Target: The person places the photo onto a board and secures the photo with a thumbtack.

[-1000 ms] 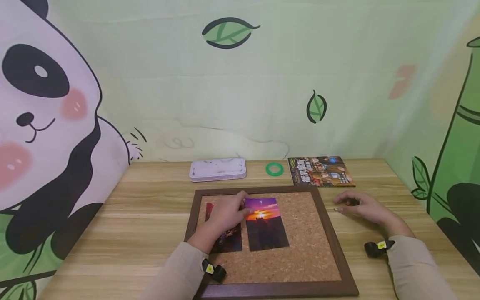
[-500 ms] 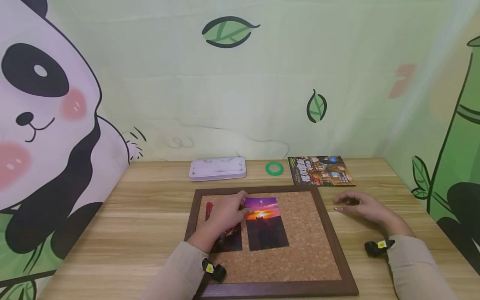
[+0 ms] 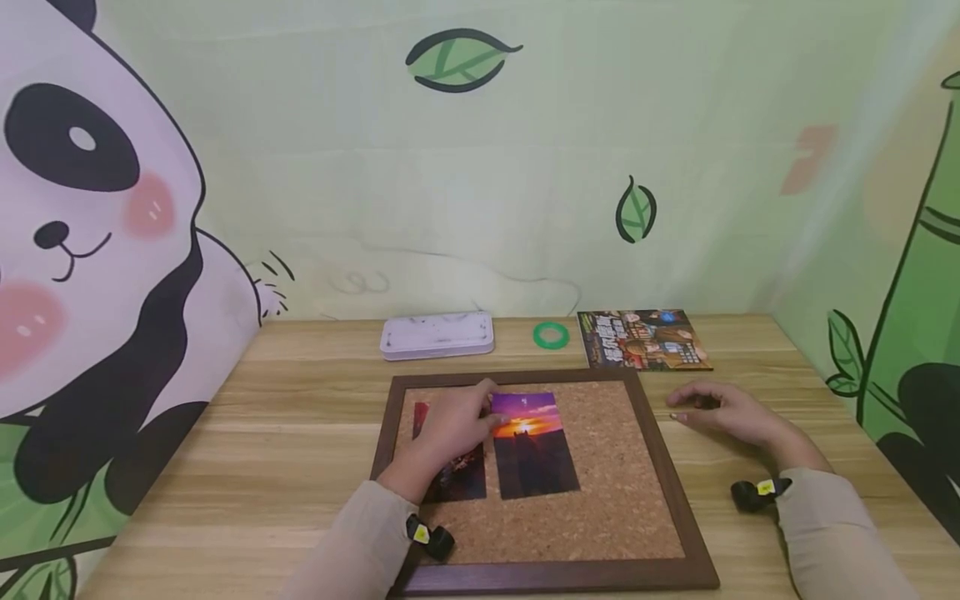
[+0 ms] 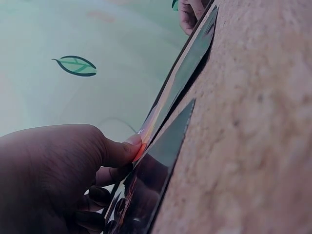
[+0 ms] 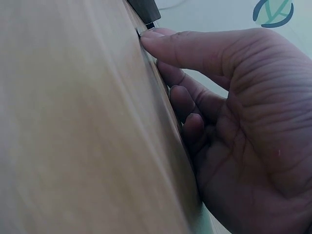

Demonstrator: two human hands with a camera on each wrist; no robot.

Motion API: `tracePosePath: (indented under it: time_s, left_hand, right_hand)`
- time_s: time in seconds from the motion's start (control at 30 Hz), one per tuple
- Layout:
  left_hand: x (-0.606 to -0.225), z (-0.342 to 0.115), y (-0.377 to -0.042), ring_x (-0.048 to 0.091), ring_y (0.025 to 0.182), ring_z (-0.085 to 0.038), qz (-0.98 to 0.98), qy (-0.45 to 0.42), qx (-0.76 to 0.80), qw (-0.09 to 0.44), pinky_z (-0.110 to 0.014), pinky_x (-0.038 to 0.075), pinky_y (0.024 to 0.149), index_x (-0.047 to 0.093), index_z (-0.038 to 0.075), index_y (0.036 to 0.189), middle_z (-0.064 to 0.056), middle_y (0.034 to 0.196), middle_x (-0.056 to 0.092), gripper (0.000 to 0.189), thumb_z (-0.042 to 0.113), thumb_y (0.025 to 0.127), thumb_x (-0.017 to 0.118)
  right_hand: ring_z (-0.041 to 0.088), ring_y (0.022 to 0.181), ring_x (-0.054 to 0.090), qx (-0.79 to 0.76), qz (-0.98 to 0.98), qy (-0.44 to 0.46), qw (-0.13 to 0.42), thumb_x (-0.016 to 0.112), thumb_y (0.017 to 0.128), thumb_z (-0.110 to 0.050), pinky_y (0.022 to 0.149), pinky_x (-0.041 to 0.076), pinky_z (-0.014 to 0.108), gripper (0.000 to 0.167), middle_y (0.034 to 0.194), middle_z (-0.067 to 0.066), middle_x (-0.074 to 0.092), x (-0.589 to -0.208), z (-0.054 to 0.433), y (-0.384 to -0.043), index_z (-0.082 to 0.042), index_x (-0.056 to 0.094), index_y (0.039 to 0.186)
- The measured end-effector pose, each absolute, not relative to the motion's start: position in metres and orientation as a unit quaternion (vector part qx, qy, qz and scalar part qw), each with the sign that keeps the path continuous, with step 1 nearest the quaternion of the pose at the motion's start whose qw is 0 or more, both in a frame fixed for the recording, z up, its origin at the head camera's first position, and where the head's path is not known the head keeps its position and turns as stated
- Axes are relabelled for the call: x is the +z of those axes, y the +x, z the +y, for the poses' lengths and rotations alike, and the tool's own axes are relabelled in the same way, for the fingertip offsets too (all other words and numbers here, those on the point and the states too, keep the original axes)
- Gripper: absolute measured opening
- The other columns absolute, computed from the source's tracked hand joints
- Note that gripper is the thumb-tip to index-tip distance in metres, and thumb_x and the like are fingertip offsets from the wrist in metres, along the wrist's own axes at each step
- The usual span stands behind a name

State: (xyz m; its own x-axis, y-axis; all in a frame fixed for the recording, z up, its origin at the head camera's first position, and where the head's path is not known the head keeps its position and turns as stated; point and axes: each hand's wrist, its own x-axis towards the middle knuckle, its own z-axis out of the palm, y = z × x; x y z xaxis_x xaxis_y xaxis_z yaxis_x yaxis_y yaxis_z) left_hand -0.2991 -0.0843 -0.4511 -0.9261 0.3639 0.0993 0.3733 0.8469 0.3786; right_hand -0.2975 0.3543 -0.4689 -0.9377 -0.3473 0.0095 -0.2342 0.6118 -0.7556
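My left hand [image 3: 453, 423] rests over the cork board [image 3: 600, 467]. Its thumb presses the left edge of a sunset photo [image 3: 534, 458], and its index finger lies near that photo's upper left corner. Partly covered by this hand is a second, darker photo [image 3: 468, 479] with a red part. In the left wrist view the thumb touches the sunset photo [image 4: 168, 97] while the other fingers bend below. Right of the board, my right hand [image 3: 723, 412] rests on the wooden table, fingers loosely bent, thumb and index finger slightly apart. A tiny pale spot shows at its thumb tip.
Behind the board lie a white tin case [image 3: 437, 336], a green tape roll [image 3: 551, 336] and a comic-style booklet [image 3: 645, 340]. A dark wooden frame [image 3: 656, 475] edges the board. A panda-printed cloth [image 3: 465, 192] hangs behind the wooden table [image 3: 285, 467].
The head view has shifted very slightly. Both hands and the photos keep their places.
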Motion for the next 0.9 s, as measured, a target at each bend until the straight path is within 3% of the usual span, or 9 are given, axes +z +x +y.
tracePosePath:
  time_s: [0.43,0.9]
  left_hand:
    - [-0.4511,-0.0845,-0.2996,0.060,0.076,-0.015,-0.961,-0.195,-0.194,0.012,-0.035,0.051,0.072,0.064,0.015,0.125,0.000,0.094,0.070,0.042,0.037,0.091,0.074]
    - [-0.4504,-0.0845,-0.2997,0.058,0.075,-0.015,-0.961,-0.196,-0.195,0.009,-0.034,0.049,0.070,0.063,0.015,0.125,0.001,0.092,0.069,0.041,0.038,0.092,0.074]
  right_hand:
    - [0.019,0.109,0.057,-0.405,0.896,-0.171,0.067,0.071,0.095,-0.024,0.087,0.045,0.031,0.019,0.118,0.005,0.068,-0.4690,0.3536,-0.2978,-0.016,0.073,0.112]
    - [0.026,0.114,0.056,-0.399,0.898,-0.171,0.065,0.071,0.095,-0.025,0.094,0.043,0.044,0.016,0.117,0.004,0.068,-0.4696,0.3539,-0.2994,-0.017,0.074,0.109]
